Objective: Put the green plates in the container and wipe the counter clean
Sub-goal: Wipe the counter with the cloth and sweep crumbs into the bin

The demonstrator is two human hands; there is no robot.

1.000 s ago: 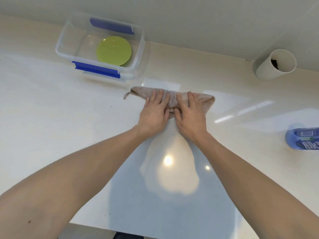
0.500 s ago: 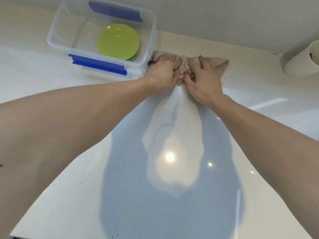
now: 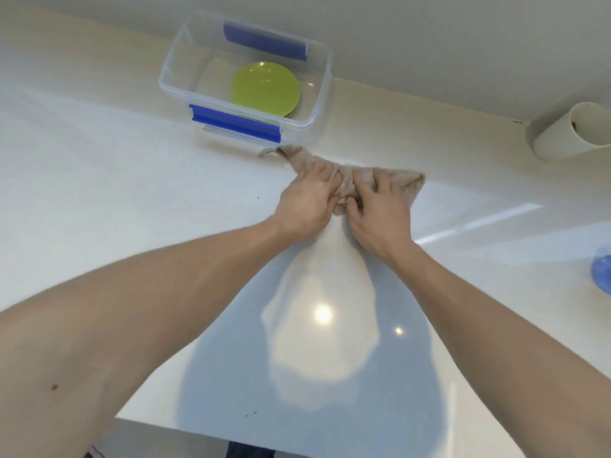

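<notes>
Green plates (image 3: 265, 89) lie stacked inside a clear plastic container (image 3: 322, 94) with blue clips at the back of the white counter (image 3: 115, 200). A bunched beige cloth (image 3: 348, 180) lies on the counter just in front of the container's right corner. My left hand (image 3: 307, 201) presses on the cloth's left part with fingers curled into it. My right hand (image 3: 380, 208) presses on its right part, side by side with the left. The cloth's thin tail (image 3: 269, 153) reaches toward the container's front blue clip.
A white cylindrical holder (image 3: 575, 132) lies against the wall at the far right. Part of a blue object (image 3: 602, 274) shows at the right edge. Small dark specks (image 3: 254, 414) dot the counter near its front edge. The wall runs right behind the container.
Both hands pushed the cloth away to the wall beside the container, then drew it back toward me; it now sits in front of the container's right corner.
</notes>
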